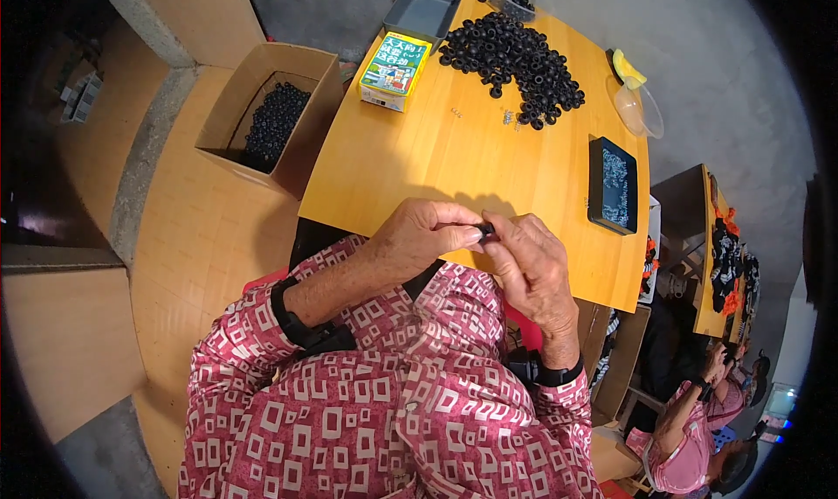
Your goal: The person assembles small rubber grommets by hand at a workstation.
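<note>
Both hands meet over the near edge of the yellow wooden table [393, 176]. Between the fingertips is a small black round part [484, 229], mostly covered by fingers. My left hand [432, 228] pinches it with thumb and forefinger. From the other side, my right hand [528, 259] closes its thumb and fingers on the same part. A heap of similar black ring-like parts [515, 58] lies at the far side of the table. A few small metal springs [508, 117] lie loose near the heap.
A black tray [614, 186] of small metal pieces sits at the right. Far left are a yellow-green box [394, 69] and a grey bin [425, 8]. A cardboard box [269, 119] of black parts stands left of the table. Another person [698, 429] works at lower right.
</note>
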### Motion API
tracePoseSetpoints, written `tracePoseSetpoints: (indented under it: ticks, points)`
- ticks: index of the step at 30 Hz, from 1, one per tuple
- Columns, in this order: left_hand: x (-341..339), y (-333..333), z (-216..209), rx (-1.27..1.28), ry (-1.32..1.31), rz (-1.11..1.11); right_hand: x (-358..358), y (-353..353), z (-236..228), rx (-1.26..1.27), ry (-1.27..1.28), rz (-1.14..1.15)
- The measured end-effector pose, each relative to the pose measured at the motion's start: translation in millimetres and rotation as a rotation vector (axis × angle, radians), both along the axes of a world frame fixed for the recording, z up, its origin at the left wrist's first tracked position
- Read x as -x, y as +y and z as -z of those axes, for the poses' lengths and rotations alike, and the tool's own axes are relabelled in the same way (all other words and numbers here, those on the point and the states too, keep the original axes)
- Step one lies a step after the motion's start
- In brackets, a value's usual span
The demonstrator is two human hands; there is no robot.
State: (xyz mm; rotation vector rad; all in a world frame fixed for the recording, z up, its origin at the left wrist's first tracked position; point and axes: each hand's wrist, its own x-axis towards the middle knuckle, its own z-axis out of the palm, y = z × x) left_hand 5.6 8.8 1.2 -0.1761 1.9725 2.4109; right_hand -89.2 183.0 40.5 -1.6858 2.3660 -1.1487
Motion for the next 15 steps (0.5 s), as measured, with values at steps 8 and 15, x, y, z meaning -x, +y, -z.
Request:
tracePoseSetpoints:
  ticks: [8,15]
  points:
    - [2.4,-0.4,-3.0,0.096,0.038,-0.006,4.6,-3.8,-0.6,0.011,-0.053,0.063]
    - [2.1,1.3,0.6,0.034,0.042,-0.014,2.5,-7.3,-7.8,0.041,-0.039,0.118]
